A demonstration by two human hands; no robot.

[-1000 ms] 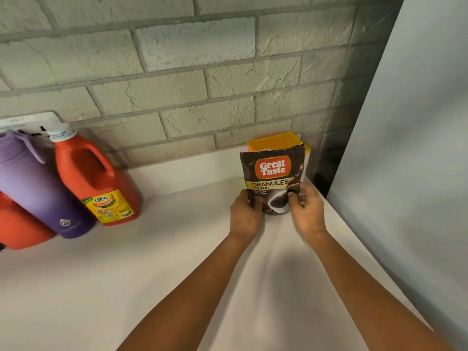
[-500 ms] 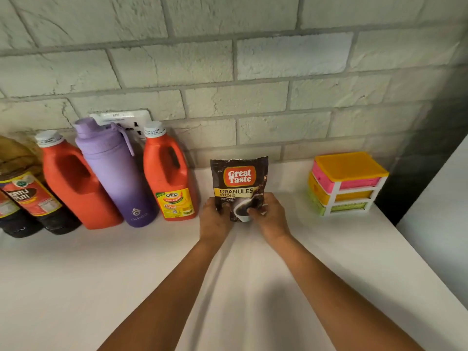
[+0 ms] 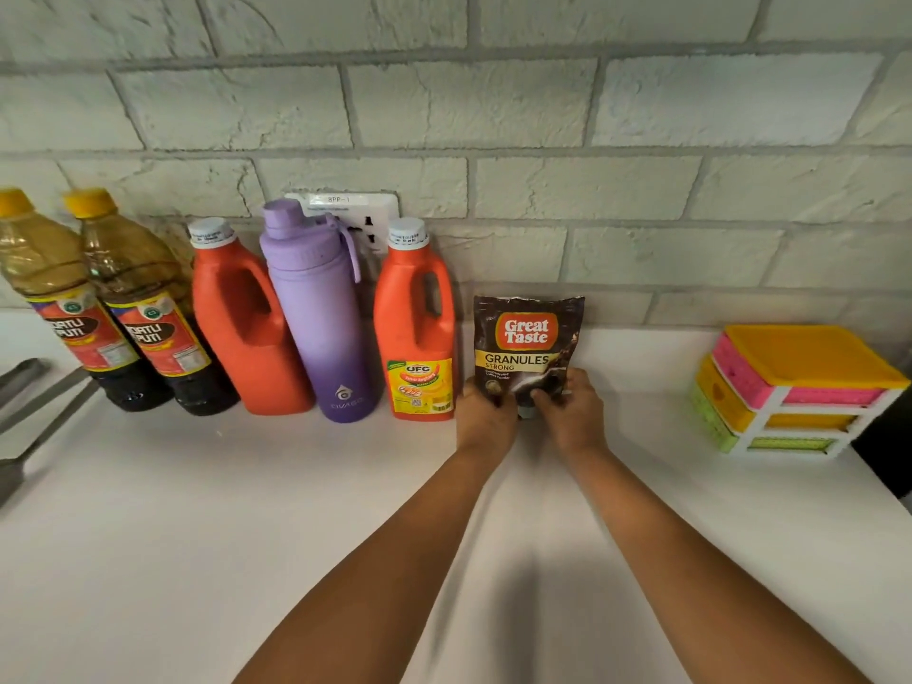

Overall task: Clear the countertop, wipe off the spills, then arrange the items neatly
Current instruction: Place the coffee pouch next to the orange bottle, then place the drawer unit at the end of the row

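Note:
A brown Great Taste coffee granules pouch (image 3: 529, 333) stands upright at the back of the white countertop (image 3: 247, 510), close to the brick wall. My left hand (image 3: 486, 417) grips its lower left corner and my right hand (image 3: 575, 412) grips its lower right corner. Just left of the pouch stands an orange UFC jug (image 3: 417, 333), then a purple water bottle (image 3: 321, 318), a second orange jug (image 3: 242, 323) and two Datu Puti bottles (image 3: 148, 308) in a row along the wall.
A small drawer organiser (image 3: 799, 387) with yellow, pink and green trays sits at the right. Metal utensils (image 3: 29, 417) lie at the left edge. A wall socket (image 3: 365, 209) is behind the purple bottle. A dark object (image 3: 888, 446) stands at the far right.
Both hands carried the pouch leftward, from in front of the drawer organiser to beside the UFC jug. The view followed left, revealing more bottles.

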